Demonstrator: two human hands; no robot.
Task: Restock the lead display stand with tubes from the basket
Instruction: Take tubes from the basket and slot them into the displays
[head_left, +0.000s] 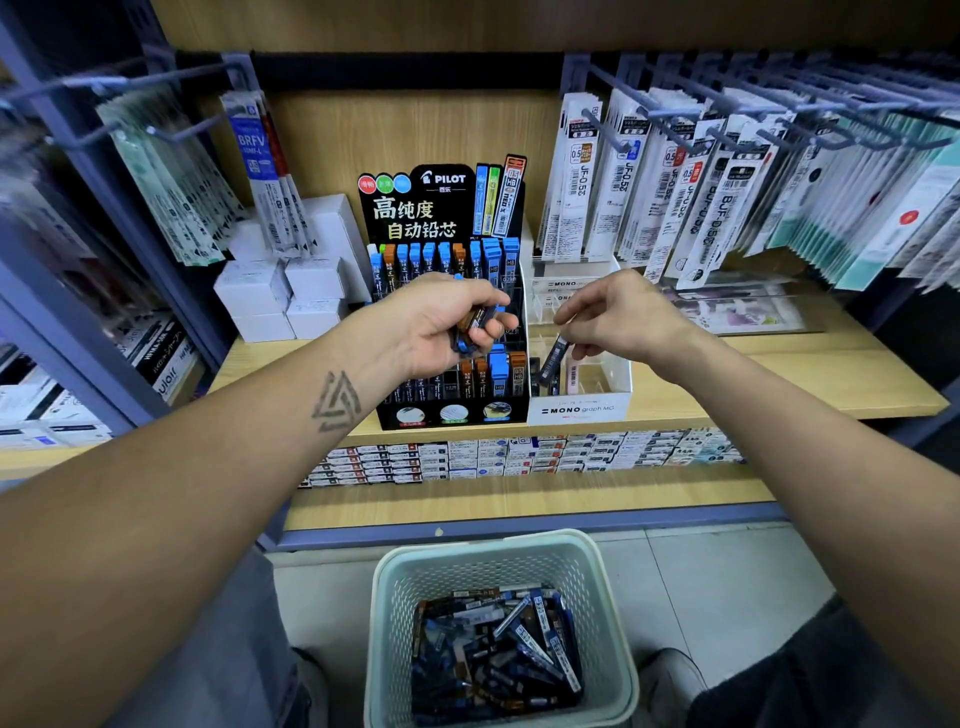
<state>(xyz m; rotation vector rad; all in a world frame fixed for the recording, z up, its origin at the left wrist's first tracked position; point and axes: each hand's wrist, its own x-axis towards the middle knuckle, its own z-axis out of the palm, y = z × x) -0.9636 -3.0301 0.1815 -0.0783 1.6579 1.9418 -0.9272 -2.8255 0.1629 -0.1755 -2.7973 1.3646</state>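
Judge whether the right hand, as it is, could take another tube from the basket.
Probably not yet: the right hand already pinches a dark tube up at the stand; the basket sits open on the floor below.

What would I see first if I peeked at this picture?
Two bare hands in the middle: the left hand grips a bunch of lead tubes, the right hand pinches one dark lead tube. Behind them stands the black tiered lead display stand, and below sits the pale green plastic basket of tubes.
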